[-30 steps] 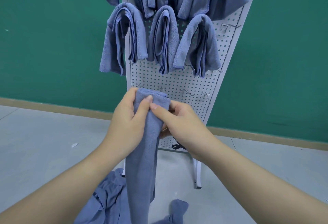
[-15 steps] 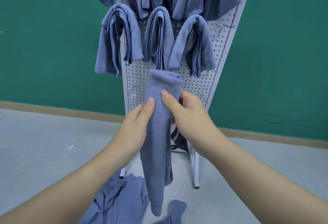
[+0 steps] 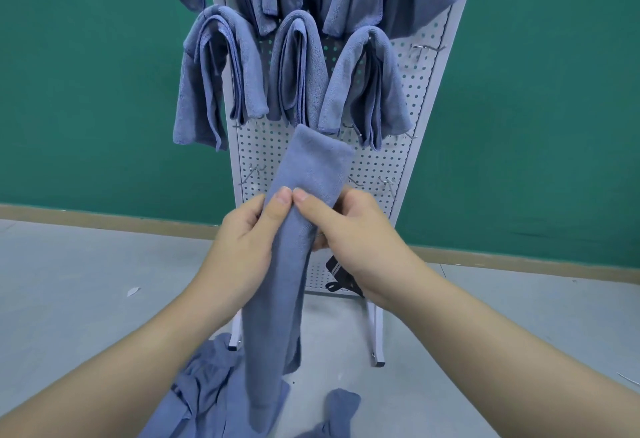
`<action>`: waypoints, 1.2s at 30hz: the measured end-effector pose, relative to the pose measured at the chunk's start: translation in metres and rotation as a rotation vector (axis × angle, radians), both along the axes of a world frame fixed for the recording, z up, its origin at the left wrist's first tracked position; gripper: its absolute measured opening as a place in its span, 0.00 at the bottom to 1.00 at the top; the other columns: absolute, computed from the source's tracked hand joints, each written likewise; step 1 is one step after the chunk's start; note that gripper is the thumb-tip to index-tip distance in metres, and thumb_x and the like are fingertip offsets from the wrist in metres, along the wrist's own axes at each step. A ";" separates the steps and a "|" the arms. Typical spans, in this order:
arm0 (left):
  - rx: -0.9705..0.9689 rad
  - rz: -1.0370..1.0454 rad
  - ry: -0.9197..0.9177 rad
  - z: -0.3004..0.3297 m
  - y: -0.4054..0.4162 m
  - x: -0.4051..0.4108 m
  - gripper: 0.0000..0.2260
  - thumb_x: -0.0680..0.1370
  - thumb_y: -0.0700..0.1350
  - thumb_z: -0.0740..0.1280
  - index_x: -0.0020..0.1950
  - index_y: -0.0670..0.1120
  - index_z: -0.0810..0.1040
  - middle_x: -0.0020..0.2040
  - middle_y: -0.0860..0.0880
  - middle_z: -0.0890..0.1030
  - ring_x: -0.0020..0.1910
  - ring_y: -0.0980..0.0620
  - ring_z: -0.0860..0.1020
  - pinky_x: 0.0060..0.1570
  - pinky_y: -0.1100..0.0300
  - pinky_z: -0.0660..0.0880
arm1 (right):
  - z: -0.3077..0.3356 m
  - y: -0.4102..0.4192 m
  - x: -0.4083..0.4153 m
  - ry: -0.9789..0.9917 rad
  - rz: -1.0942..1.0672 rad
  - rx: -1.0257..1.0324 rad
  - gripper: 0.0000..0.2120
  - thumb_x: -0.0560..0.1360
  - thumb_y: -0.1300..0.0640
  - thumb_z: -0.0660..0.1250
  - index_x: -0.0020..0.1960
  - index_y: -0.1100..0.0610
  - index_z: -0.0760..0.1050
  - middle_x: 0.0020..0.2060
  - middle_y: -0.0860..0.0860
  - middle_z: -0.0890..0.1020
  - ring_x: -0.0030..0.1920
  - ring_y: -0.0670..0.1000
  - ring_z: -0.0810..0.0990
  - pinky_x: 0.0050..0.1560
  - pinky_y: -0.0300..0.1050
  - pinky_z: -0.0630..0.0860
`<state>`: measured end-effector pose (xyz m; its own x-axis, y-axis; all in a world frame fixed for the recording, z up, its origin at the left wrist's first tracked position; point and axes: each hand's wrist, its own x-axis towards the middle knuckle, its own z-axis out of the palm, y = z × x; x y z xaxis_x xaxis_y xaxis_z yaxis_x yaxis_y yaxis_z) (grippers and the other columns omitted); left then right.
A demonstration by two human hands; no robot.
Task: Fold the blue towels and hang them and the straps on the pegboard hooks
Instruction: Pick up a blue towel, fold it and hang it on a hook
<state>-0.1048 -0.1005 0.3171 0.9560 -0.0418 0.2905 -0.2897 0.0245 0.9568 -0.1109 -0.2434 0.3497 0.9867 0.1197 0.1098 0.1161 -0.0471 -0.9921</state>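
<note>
Before the pegboard we held the folded towel upright between our two hands, its doubled top edge reaching just under the middle row of hung towels. A second earlier that folded end had sat low, level with our knuckles; over the interval we had slid our grip down the cloth and lifted it, so that the fold now stood well above our fingers and in front of the bare hooks of the lower row. Our left hand pinched the towel from its left side with thumb on the front, and our right hand pinched it from the right, thumbtips almost touching. The long tail hung straight down toward the loose towels heaped on the floor. A dark strap showed low on the board behind our right wrist. We judged the folding of this towel done and the draping over a free hook the step in hand.
</note>
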 end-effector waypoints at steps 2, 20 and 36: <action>0.039 -0.064 0.074 0.002 0.003 -0.002 0.24 0.74 0.60 0.66 0.53 0.40 0.83 0.48 0.43 0.88 0.48 0.49 0.85 0.52 0.49 0.80 | 0.005 -0.003 0.001 -0.006 -0.041 0.075 0.10 0.83 0.56 0.67 0.58 0.61 0.81 0.51 0.56 0.88 0.53 0.56 0.87 0.54 0.53 0.83; 0.380 -0.237 0.132 -0.002 0.009 0.001 0.28 0.69 0.69 0.75 0.49 0.45 0.84 0.46 0.45 0.87 0.39 0.55 0.81 0.45 0.56 0.77 | 0.048 -0.039 0.010 -0.151 -0.363 0.475 0.03 0.84 0.57 0.66 0.55 0.55 0.78 0.44 0.46 0.87 0.42 0.44 0.85 0.38 0.41 0.81; 0.823 -0.123 0.190 -0.011 0.025 0.009 0.22 0.70 0.63 0.77 0.43 0.44 0.83 0.38 0.49 0.84 0.35 0.51 0.78 0.39 0.56 0.76 | 0.047 -0.040 0.013 -0.106 -0.440 0.530 0.04 0.84 0.55 0.66 0.55 0.53 0.79 0.44 0.47 0.86 0.38 0.43 0.84 0.34 0.38 0.78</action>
<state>-0.0956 -0.0760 0.3056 0.9601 -0.2764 -0.0427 -0.1637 -0.6792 0.7155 -0.0976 -0.2829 0.3970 0.9119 -0.3852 0.1414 0.2948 0.3754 -0.8787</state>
